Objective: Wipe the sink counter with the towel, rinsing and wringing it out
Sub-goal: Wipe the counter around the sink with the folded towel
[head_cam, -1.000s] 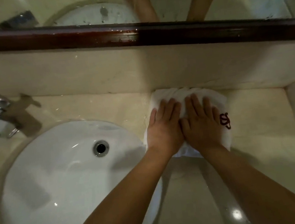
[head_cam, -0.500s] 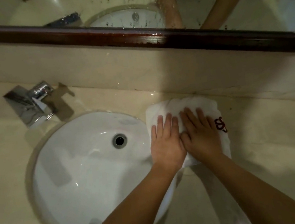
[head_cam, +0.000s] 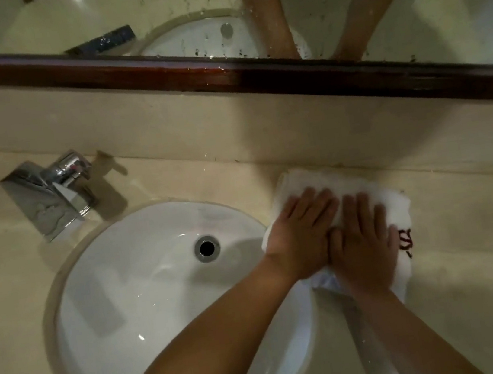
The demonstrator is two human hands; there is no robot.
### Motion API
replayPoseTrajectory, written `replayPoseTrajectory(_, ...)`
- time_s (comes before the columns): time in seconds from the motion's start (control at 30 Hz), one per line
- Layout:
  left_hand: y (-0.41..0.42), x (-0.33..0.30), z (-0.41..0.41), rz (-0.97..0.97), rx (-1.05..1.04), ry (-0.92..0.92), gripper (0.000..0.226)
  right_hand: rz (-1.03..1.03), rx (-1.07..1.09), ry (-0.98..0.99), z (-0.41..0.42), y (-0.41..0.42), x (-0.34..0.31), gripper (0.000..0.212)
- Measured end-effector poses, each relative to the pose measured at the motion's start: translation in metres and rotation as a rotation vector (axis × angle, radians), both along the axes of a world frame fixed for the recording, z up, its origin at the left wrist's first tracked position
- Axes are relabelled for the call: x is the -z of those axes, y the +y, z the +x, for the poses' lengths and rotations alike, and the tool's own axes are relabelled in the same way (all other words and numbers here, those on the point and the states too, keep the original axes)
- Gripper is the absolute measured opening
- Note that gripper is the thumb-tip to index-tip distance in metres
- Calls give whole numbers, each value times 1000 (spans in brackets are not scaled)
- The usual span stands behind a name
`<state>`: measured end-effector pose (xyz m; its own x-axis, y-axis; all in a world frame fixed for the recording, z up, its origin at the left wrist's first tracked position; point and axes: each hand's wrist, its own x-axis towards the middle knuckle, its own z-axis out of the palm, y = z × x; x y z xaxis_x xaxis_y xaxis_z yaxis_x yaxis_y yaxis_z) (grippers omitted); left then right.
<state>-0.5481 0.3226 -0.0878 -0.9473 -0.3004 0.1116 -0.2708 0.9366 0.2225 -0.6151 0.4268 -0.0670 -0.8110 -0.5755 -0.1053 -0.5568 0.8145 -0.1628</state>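
A single head-worn wide-angle view looks steeply down and forward from close above the beige surface [head_cam: 463, 299] — near enough that both forearms run in from the bottom edge. The round white sink [head_cam: 146, 296] fills the lower left; beyond it lies the chrome faucet [head_cam: 52, 192], and farther back the dark-framed mirror [head_cam: 153, 25] crosses the top edge, tilted down to the right.

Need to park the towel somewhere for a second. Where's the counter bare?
Bare counter right of the towel, out to the side wall. Another bare strip between faucet and towel, along the backsplash. Crowded at the basin rim, where left hand and right hand press.
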Motion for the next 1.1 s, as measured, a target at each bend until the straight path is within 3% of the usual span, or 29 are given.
replayPoseTrajectory(0.23, -51, 10, 8, 26, -58, 218, 46, -28, 1, -24, 9, -52, 0, 68)
replayPoseTrajectory(0.47, -100, 12, 55, 62, -121, 264, 42, -26, -100, -2, 46, -104, 0, 58)
replayPoseTrajectory(0.77, -152, -6, 128, 155, -317, 41, 55, 70, -311, -154, 97, -170, 0, 64)
replayPoseTrajectory(1.1, -110, -18, 94, 119, -247, -145, 55, -23, -299, -36, 68, -115, 2, 62)
